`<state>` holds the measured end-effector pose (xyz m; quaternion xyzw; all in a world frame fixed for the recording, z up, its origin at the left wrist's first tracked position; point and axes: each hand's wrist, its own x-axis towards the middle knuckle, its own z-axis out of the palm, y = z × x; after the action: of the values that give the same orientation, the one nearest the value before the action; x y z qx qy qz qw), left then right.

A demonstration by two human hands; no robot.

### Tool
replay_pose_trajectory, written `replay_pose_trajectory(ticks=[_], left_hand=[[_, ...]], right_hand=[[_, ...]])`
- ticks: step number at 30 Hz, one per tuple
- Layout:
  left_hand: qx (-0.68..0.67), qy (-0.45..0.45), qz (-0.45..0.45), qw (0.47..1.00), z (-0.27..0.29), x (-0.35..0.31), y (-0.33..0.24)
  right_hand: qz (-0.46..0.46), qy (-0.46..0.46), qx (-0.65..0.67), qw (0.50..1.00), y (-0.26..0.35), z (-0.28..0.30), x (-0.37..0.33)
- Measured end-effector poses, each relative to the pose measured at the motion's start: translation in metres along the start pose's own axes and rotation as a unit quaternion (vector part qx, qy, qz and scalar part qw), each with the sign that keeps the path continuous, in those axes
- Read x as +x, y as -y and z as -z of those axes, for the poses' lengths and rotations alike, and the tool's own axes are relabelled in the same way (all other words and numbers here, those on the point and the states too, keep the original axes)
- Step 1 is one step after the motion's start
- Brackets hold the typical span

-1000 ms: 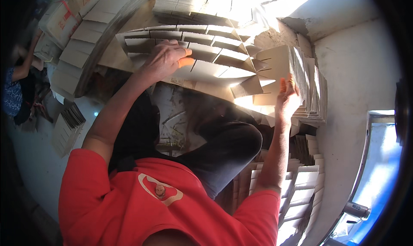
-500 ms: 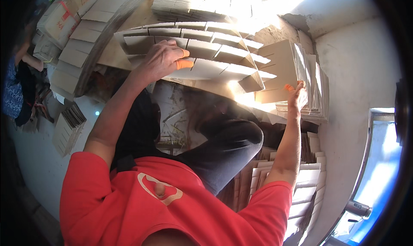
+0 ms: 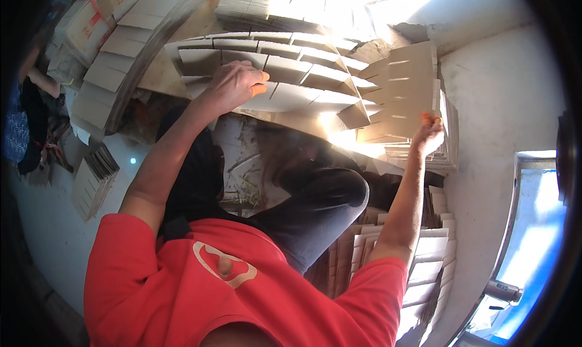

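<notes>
Pale slotted cardboard strips (image 3: 287, 68) stand on edge in several curved rows in front of me, crossed by another strip (image 3: 345, 74) at their right end. My left hand (image 3: 231, 86), with orange covers on its fingertips, is closed on the upper edge of the nearest cardboard strip (image 3: 303, 96). At the right, my right hand (image 3: 429, 136) pinches the edge of a slotted cardboard sheet (image 3: 407, 83), also with orange fingertip covers. That sheet is raised and tilted away from the stack of cardboard sheets (image 3: 450, 150) beside it. Motion slightly blurs the right fingers.
More cardboard is piled at the back (image 3: 267, 7), in a long row at the left (image 3: 109, 71), and low by my right elbow (image 3: 424, 256). A small bundle of sheets (image 3: 96, 180) rests on the floor. Another person's arm (image 3: 43, 81) shows at the far left.
My right hand has drawn a slotted sheet up from the stack and moved slightly right. The left hand has stayed nearly still on its strip.
</notes>
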<state>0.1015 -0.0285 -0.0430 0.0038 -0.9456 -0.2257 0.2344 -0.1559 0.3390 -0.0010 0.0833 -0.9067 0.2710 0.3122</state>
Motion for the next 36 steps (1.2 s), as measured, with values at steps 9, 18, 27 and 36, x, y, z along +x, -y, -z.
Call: replay_pose_trajectory(ticks=[9, 18, 27, 36], left_hand=[[-0.044, 0.013, -0.001, 0.999, -0.003, -0.004, 0.003], [-0.064, 0.029, 0.021, 0.997, -0.003, -0.005, -0.002], [-0.023, 0.029, 0.000, 0.999, 0.004, 0.004, -0.004], [0.098, 0.030, 0.030, 0.994, 0.005, 0.038, 0.013]], right_hand=[[0.066, 0.077, 0.262, 0.960, 0.113, 0.069, 0.013], [0.137, 0.222, 0.256, 0.931, 0.147, 0.052, -0.020], [0.164, 0.270, 0.228, 0.921, 0.143, 0.035, -0.031], [0.189, 0.262, 0.251, 0.912, 0.143, 0.027, -0.030]])
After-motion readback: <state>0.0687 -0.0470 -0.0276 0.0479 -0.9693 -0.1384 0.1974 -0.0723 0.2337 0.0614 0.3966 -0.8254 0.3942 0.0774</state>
